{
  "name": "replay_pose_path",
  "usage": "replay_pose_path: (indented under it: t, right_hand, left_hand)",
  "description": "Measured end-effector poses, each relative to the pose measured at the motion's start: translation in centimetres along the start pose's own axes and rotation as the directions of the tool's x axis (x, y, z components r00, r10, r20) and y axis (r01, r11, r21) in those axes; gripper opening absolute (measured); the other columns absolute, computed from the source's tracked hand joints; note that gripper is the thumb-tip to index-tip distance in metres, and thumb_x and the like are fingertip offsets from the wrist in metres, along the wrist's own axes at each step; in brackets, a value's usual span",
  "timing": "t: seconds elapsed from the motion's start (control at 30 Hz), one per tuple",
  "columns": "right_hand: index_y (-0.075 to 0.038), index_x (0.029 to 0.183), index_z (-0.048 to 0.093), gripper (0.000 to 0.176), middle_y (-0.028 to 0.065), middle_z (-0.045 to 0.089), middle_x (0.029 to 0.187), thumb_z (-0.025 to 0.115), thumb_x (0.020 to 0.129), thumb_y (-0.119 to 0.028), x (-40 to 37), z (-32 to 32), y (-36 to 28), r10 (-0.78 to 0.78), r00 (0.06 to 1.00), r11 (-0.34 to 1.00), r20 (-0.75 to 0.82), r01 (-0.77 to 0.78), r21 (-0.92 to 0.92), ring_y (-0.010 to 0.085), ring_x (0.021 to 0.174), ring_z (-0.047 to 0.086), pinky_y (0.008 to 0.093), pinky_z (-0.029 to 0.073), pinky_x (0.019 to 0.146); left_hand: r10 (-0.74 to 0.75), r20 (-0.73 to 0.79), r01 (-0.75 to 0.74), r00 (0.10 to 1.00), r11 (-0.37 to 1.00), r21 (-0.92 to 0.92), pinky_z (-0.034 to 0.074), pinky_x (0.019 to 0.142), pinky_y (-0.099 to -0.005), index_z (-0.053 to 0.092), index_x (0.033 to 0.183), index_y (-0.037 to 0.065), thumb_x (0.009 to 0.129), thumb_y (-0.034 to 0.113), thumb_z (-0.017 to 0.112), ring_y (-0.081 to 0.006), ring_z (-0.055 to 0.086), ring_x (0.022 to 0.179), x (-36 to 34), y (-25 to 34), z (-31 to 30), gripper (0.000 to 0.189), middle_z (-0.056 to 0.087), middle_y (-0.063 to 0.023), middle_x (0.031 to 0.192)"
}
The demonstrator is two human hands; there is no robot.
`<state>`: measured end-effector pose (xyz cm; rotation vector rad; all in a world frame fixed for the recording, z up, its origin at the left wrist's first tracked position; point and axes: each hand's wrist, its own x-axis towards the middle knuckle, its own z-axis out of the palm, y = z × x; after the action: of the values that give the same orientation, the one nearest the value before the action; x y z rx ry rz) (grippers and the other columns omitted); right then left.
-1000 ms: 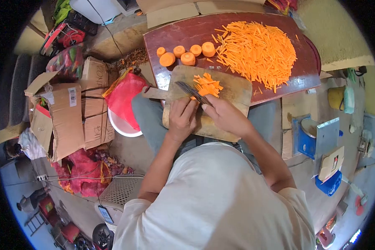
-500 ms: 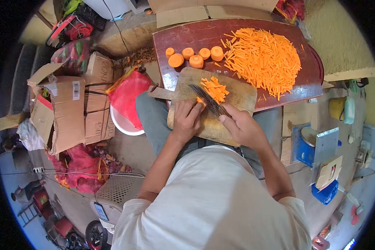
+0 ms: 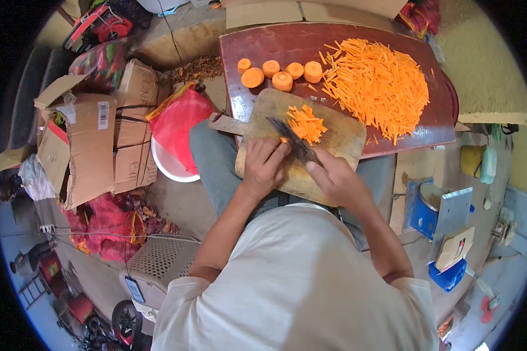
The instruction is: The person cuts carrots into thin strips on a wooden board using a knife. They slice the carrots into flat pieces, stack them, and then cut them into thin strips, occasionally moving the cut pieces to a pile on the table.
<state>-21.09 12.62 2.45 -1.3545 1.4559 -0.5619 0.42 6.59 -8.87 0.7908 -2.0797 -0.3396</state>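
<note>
My right hand (image 3: 335, 175) is closed around the handle of a dark-bladed knife (image 3: 291, 136), its blade slanting to the upper left over a wooden cutting board (image 3: 339, 131). My left hand (image 3: 264, 164) presses on the board beside the blade, fingers curled over a piece of carrot that is mostly hidden; only a bit of orange shows at the fingertips. Just beyond the blade lies a small heap of cut carrot sticks (image 3: 306, 124). The board rests over my lap and against the table edge, its handle pointing left.
A dark red table (image 3: 263, 44) holds several short carrot chunks (image 3: 282, 81) and a large pile of carrot sticks (image 3: 380, 85). To the left stand a white basin (image 3: 178, 169) with a red mesh bag (image 3: 184, 128) and cardboard boxes (image 3: 91, 140). A blue scale (image 3: 425, 210) is at right.
The view has shifted slightly. Less orange shows at my left fingertips, and the knife blade sits close against them. Both hands stay at the same part of the board.
</note>
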Motion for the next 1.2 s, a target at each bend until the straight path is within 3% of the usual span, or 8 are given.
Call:
replay_pose_path:
  t: [0.1, 0.4, 0.5, 0.7, 0.8, 1.0, 1.1, 1.2]
  right_hand:
    - [0.001, 0.135, 0.062, 0.031, 0.0184, 0.068, 0.089, 0.059, 0.111, -0.017, 3.8, 3.3, 3.4, -0.363, 0.914, 0.931, -0.181, 0.360, -0.051, 0.0326, 0.077, 0.063, 0.0426, 0.052, 0.074]
    - [0.001, 0.135, 0.063, 0.031, 0.0128, 0.062, 0.085, 0.060, 0.111, -0.019, 0.2, -0.7, 0.4, -0.034, 0.999, 0.999, -0.003, 0.034, 0.015, 0.0229, 0.077, 0.060, 0.0383, 0.051, 0.074]
    - [0.000, 0.138, 0.062, 0.034, 0.0118, 0.062, 0.082, 0.060, 0.110, -0.018, -1.0, -0.6, 0.0, -0.082, 0.994, 0.996, -0.070, 0.080, -0.024, 0.0231, 0.074, 0.059, 0.0390, 0.051, 0.072]
    - [0.000, 0.141, 0.061, 0.036, 0.0168, 0.065, 0.088, 0.061, 0.109, -0.016, -1.8, -1.1, -1.6, 0.044, 0.999, 0.998, -0.016, -0.044, -0.047, 0.0273, 0.077, 0.062, 0.0405, 0.052, 0.075]
    - [0.000, 0.140, 0.061, 0.035, 0.0185, 0.065, 0.088, 0.061, 0.109, -0.016, -0.5, 0.7, 0.9, -0.224, 0.969, 0.968, -0.103, 0.209, -0.138, 0.0288, 0.077, 0.062, 0.0419, 0.052, 0.074]
    - [0.001, 0.137, 0.061, 0.033, 0.0171, 0.064, 0.084, 0.059, 0.110, -0.017, 2.4, 1.4, 1.5, -0.142, 0.989, 0.989, -0.027, 0.141, -0.039, 0.0269, 0.075, 0.060, 0.0424, 0.052, 0.073]
    - [0.001, 0.137, 0.062, 0.033, 0.0164, 0.064, 0.083, 0.060, 0.109, -0.016, 0.9, 0.7, 0.7, -0.056, 0.998, 0.998, -0.031, 0.056, -0.006, 0.0263, 0.075, 0.060, 0.0413, 0.052, 0.073]
    - [0.000, 0.139, 0.062, 0.035, 0.0156, 0.063, 0.082, 0.061, 0.109, -0.017, -0.7, -0.4, -0.6, -0.085, 0.993, 0.996, -0.082, 0.084, -0.024, 0.0270, 0.073, 0.061, 0.0408, 0.052, 0.073]
  left_hand:
    - [0.017, -0.015, -0.017, 1.000, 1.000, 0.010, 0.049, 0.085, -0.0488, 0.072, 0.115, 0.000, 0.071, -0.004, 0.076, -0.0354, 0.066, 0.096, 0.1, -0.3, 0.2, 0.044, 0.068, -0.0155, 0.111]
    - [-0.021, 0.011, 0.021, 1.000, 1.000, 0.006, 0.048, 0.087, -0.0486, 0.072, 0.115, -0.001, 0.068, -0.005, 0.075, -0.0352, 0.066, 0.096, 0.3, 0.4, -0.6, 0.048, 0.068, -0.0158, 0.113]
    - [-0.018, 0.027, 0.017, 0.999, 1.000, 0.001, 0.047, 0.089, -0.0493, 0.072, 0.116, -0.001, 0.065, -0.005, 0.074, -0.0351, 0.065, 0.098, 0.4, 0.1, -0.5, 0.051, 0.067, -0.0156, 0.113]
    - [-0.024, 0.026, 0.023, 0.999, 1.000, 0.009, 0.047, 0.089, -0.0497, 0.073, 0.117, -0.001, 0.063, -0.003, 0.074, -0.0347, 0.064, 0.098, -0.1, -0.2, -0.4, 0.054, 0.067, -0.0151, 0.114]
    - [-0.009, 0.008, 0.009, 1.000, 1.000, -0.002, 0.047, 0.088, -0.0491, 0.073, 0.115, -0.001, 0.064, -0.004, 0.074, -0.0345, 0.065, 0.095, 0.0, -0.3, -0.4, 0.051, 0.068, -0.0147, 0.112]
    - [-0.014, -0.061, 0.013, 0.998, 1.000, -0.025, 0.048, 0.085, -0.0473, 0.074, 0.110, 0.000, 0.067, -0.005, 0.075, -0.0333, 0.066, 0.091, 0.2, -0.1, 0.1, 0.043, 0.069, -0.0137, 0.106]
    - [-0.023, -0.044, 0.022, 0.999, 1.000, -0.017, 0.048, 0.085, -0.0469, 0.074, 0.110, 0.000, 0.068, -0.005, 0.076, -0.0327, 0.066, 0.090, 0.7, 0.2, -0.6, 0.042, 0.069, -0.0134, 0.104]
    - [-0.031, -0.044, 0.030, 0.999, 0.999, -0.016, 0.047, 0.085, -0.0470, 0.074, 0.110, 0.000, 0.068, -0.006, 0.076, -0.0324, 0.066, 0.091, 0.6, 0.4, -0.6, 0.042, 0.069, -0.0129, 0.104]
